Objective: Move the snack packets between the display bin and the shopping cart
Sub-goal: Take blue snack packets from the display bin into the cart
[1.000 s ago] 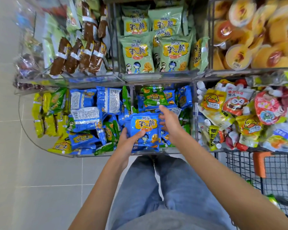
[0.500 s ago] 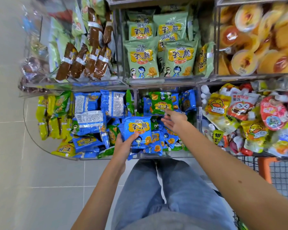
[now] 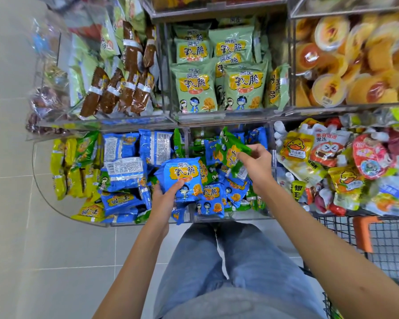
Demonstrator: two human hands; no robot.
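Two packets are held just above the bin [image 3: 244,218]: the left hand [image 3: 165,201] grips a blue packet [image 3: 182,171] by its near edge, the right hand [image 3: 256,166] pinches a green packet [image 3: 233,150], and the cart [image 3: 387,242] lies near-right, closest to the right hand.

- The right hand [image 3: 255,165], empty and reaching a moment ago, now pinches a green packet [image 3: 234,155] and lifts it above the display bin [image 3: 230,218].
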